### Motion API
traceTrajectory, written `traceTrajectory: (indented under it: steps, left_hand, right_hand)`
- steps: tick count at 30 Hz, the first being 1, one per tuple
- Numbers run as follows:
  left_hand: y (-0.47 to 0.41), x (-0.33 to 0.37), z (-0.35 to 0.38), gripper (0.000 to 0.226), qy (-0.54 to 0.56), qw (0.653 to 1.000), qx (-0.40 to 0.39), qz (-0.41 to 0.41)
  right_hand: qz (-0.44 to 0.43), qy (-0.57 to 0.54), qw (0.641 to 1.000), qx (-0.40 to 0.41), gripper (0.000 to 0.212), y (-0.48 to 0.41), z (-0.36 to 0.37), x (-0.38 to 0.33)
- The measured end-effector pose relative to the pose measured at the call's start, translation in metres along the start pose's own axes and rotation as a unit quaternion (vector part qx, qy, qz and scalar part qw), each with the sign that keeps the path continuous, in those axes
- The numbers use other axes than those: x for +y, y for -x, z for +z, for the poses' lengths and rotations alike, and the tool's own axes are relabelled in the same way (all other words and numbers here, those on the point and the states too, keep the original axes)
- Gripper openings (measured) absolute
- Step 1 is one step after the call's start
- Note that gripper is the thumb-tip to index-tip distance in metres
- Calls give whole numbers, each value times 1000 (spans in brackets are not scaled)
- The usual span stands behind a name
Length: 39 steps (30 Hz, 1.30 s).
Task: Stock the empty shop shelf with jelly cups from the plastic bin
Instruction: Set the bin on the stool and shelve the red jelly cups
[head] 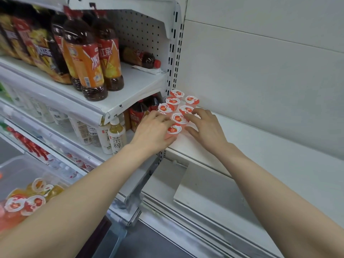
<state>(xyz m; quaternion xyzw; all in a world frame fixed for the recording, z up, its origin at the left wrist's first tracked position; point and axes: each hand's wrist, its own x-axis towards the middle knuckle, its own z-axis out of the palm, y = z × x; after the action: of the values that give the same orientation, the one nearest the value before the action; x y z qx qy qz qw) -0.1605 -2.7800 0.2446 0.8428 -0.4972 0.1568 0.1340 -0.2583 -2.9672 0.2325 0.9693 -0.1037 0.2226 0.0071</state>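
Plastic bin (28,168) near left holds more. Left hand (154,131) curls round the nearest jelly cup (174,130); right hand (206,127), fingers spread, touches the cluster (172,100). Likely light, slick: grip sidewalls.

Small translucent pink plastic jelly cups (179,118), white foil lids printed with a red strawberry: at least seven, upright, lids up, packed touching one another at the left end of the flat white metal shop shelf (270,146). Cluster runs from the back left corner toward the front edge in two rough rows. Frontmost cup (174,129) stands nearest the front edge, gripped at its side by the left hand (153,131); the right hand (206,127) touches the neighbouring cups with spread fingertips. Clear plastic bin (16,168), lower left: more cups inside, pink strawberry-lidded ones and yellow orange-lidded cups (40,185), jumbled and tilted.
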Motion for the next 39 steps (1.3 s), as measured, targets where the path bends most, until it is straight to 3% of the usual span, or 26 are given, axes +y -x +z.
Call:
traceTrajectory:
  steps: [11,19,23,31,36,39]
  left_hand:
    - [34,-35,-40,46,26,999,20,29]
    - [132,-116,-66,40,22,999,22,45]
    - [205,-166,-63,41,30,999,13,-14]
    - [363,-257,-22,40,41,984,-70,-160]
    - [423,-292,9,36,44,964,-128,-227]
    - [436,-302,21,35,63,954,-140,-257]
  right_hand:
    - [-29,72,997,29,42,23,-38,-40]
    - [-32,66,996,42,44,57,-35,-145]
    - [-52,32,997,36,44,79,-5,-216]
    - [-121,-81,987,-66,43,122,95,-348]
    - [-146,-111,965,-188,42,111,148,-394]
    - [-118,-98,948,-278,50,92,175,-411]
